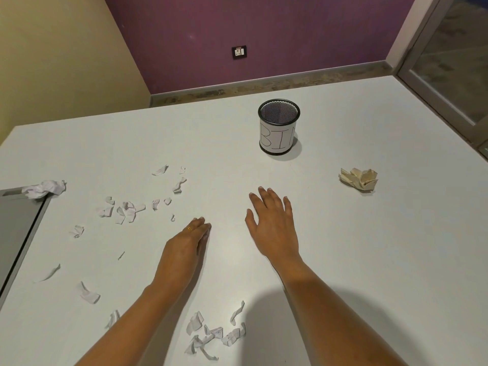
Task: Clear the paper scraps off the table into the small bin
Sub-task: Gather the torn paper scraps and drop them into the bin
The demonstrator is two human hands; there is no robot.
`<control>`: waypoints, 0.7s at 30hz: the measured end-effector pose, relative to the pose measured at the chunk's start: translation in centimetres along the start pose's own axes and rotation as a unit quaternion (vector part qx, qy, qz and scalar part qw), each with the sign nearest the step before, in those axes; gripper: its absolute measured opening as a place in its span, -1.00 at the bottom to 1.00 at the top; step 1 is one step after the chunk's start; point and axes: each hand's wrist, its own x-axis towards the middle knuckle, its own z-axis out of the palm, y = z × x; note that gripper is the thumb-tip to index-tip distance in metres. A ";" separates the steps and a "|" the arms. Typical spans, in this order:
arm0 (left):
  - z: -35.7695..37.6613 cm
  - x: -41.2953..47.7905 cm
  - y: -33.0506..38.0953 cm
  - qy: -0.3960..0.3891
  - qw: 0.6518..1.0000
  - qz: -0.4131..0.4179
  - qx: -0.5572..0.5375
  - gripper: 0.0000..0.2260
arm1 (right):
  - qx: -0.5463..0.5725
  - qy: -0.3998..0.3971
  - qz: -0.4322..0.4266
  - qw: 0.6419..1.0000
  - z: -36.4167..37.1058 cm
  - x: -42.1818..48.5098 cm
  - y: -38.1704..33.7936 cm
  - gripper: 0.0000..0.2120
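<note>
Left of both hands and at lower centre, white paper scraps (126,211) litter the white table (369,247). Left hand (186,247) lies edge-down, fingers together, empty; right hand (272,225) lies flat, spread, empty. Mesh bin (278,128) stands upper centre before a purple wall (264,35).

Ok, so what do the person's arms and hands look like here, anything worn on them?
Both forearms are bare, with no sleeves in view and no watch or bracelet. The left hand has a small gold-coloured ring on one finger. The right hand shows no ring or other item. No gloves on either hand.
</note>
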 end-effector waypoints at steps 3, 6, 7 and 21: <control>0.1 -0.1 -0.4 0.010 1.000 0.003 0.011 -0.71 | -0.005 0.004 0.003 1.000 0.0 0.0 -0.1 -0.49; 0.2 0.1 -0.6 0.023 1.000 0.014 0.016 -0.71 | -0.011 0.007 0.006 1.000 0.1 0.1 0.0 -0.50; 0.1 0.2 -0.6 0.028 0.999 0.019 0.021 -0.72 | -0.013 0.009 0.006 1.000 0.1 0.1 0.0 -0.51; -0.9 2.2 1.1 0.119 0.991 -0.002 -0.060 -0.88 | -0.018 0.021 0.007 1.000 0.3 0.1 0.0 -0.54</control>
